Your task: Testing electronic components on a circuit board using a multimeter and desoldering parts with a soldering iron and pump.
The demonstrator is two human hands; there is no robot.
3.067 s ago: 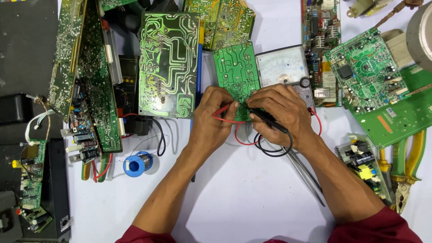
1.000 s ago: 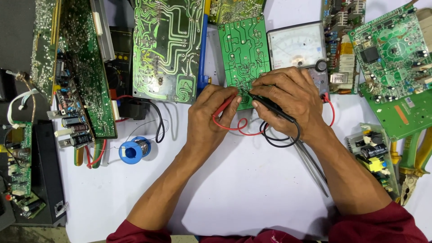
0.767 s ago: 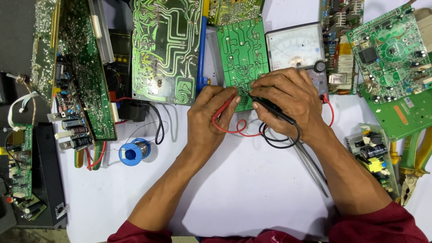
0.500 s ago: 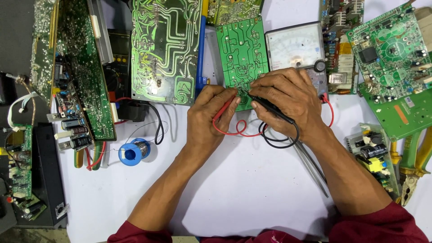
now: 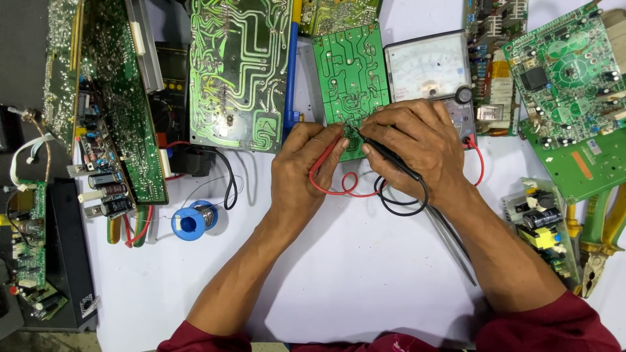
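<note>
Green and laced with pale solder traces, the small circuit board (image 5: 349, 78) lies solder side up on the white surface (image 5: 365, 274), and we see both hands meeting at its lower edge. Our left hand (image 5: 303, 169) comes in from the left, its fingers curled around the red probe (image 5: 326, 156), the tip resting on the board's bottom margin. Our right hand (image 5: 420, 146) comes in from the right, pinching the black probe (image 5: 391, 156) like a pen, its point touching the board just beside the red one. So the board sits just above and between the two hands, with its lower part partly covered by the fingertips. Red lead (image 5: 342, 189) and black lead (image 5: 401, 202) loop on the surface below the hands. Just right of the board, touching the right hand's knuckles, stands the analog meter (image 5: 427, 65) with its pale dial. A larger circuit board (image 5: 238, 65) lies to the left, and a blue solder spool (image 5: 192, 221) sits well apart near the left forearm.
</note>
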